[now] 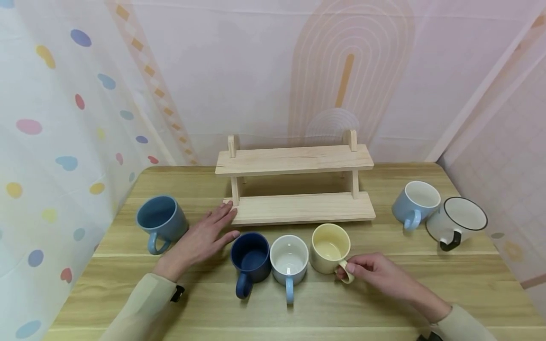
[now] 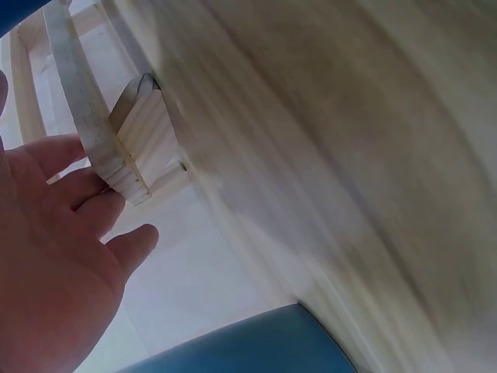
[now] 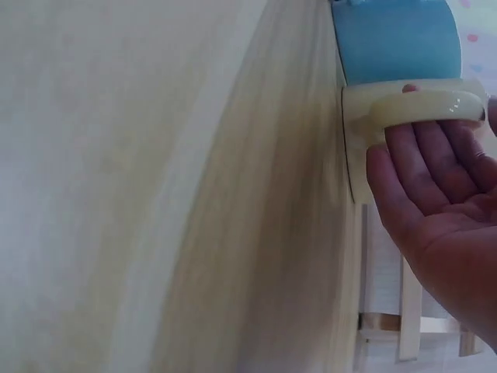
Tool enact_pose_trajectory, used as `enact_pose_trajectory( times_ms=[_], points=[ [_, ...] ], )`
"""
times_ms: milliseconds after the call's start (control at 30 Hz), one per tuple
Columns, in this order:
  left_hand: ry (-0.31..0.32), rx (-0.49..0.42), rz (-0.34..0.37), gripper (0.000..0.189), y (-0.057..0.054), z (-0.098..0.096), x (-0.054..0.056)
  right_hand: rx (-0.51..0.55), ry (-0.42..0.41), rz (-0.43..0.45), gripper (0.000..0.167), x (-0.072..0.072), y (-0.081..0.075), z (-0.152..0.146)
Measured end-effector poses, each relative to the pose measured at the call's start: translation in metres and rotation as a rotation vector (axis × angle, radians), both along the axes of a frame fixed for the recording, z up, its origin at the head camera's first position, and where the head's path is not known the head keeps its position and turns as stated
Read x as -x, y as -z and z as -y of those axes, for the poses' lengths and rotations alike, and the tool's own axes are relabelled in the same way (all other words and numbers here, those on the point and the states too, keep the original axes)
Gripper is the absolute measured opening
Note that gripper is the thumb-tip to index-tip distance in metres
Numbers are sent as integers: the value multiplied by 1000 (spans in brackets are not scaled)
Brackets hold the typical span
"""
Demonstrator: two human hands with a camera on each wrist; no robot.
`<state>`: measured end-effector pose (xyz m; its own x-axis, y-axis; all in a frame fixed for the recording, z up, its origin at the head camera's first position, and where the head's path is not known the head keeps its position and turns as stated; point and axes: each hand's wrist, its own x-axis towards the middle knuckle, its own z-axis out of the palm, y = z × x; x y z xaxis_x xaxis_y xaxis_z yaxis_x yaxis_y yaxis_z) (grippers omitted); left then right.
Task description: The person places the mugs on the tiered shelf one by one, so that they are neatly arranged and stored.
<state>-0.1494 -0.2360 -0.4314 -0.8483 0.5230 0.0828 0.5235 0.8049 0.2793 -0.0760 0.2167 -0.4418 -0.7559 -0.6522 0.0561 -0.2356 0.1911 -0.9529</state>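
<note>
- Yellow mug (image 1: 328,251): upright on the wood-grain table (image 1: 324,312), on the near side of the shelf towards its right end; its handle (image 3: 419,107) points near and right.
- Right hand (image 1: 379,275): holds the yellow mug by that handle in a narrow grip, thumb against the loop and fingers curled at it.
- Left hand (image 1: 204,240): holds nothing; its fingers lie fairly straight, thumb apart, with the fingertips touching the left end of the shelf's lower tier.
- Two-tier wooden shelf (image 1: 298,209): pale, with both boards bare, standing at the far side of the table around the middle.
- Light blue mug with a white inside (image 1: 289,260): just left of the yellow mug, upright, handle towards the near side.
- Navy mug (image 1: 251,258): next in the row to the left, near the left thumb, handle near and slightly left; whether it touches its neighbour I cannot tell.
- Teal-blue mug (image 1: 164,222): farther left, beside the left hand, handle towards the near side.
- Second light blue mug (image 1: 405,204): well to the right, upright.
- White mug with a black rim (image 1: 456,222): right of that one and slightly nearer, its black handle facing near and left.
- Patterned curtain (image 1: 234,71): hangs behind the table.
</note>
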Motion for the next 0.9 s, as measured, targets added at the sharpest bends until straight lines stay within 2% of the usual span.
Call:
enact_pose_trajectory(
  times_ms=[167,267,367,567,733,900],
  points=[
    [-5,-10,12,66,-1,0,0,15,-11,34,28,-1,0,3],
    [-3,-23,17,64,-1,1,0,17,4,20,28,-2,-1,3],
    [-1,-34,18,62,-1,2,0,-1,55,17,27,-4,-2,3],
    [-6,-32,25,60,1,4,2,-2,184,67,30,-6,-9,2],
    [1,-43,32,58,1,6,3,43,242,-32,28,-5,-17,1],
    [20,-33,26,58,1,6,3,66,296,-98,28,-6,-31,-1]
  ],
)
